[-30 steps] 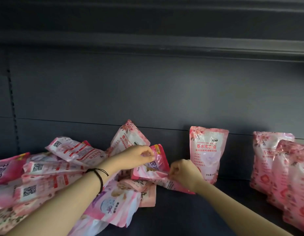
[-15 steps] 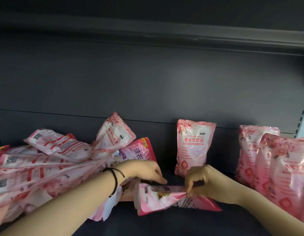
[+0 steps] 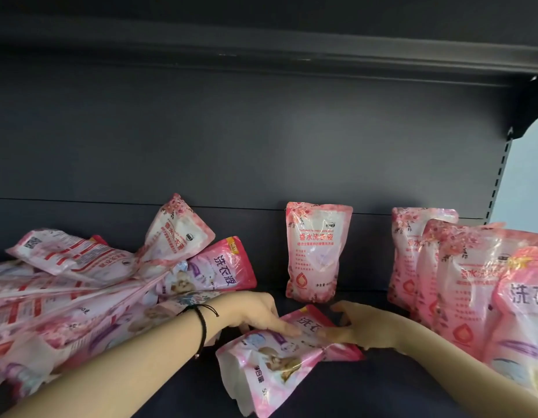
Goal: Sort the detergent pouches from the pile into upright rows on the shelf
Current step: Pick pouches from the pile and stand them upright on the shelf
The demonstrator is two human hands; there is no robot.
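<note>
A pink detergent pouch lies tilted on the dark shelf floor, its base toward me. My left hand presses on its upper left part. My right hand grips its top right edge. A jumbled pile of pink pouches covers the left of the shelf. One pouch stands upright alone against the back wall. A row of upright pouches stands at the right.
The dark back panel closes the shelf behind. An upper shelf edge runs overhead. A slotted upright post marks the right end. Bare shelf floor shows between the lone pouch and the right row.
The pouch came off the pile, down and toward me, and has turned face up. Both hands followed it down to the shelf floor. The view has shifted right.
</note>
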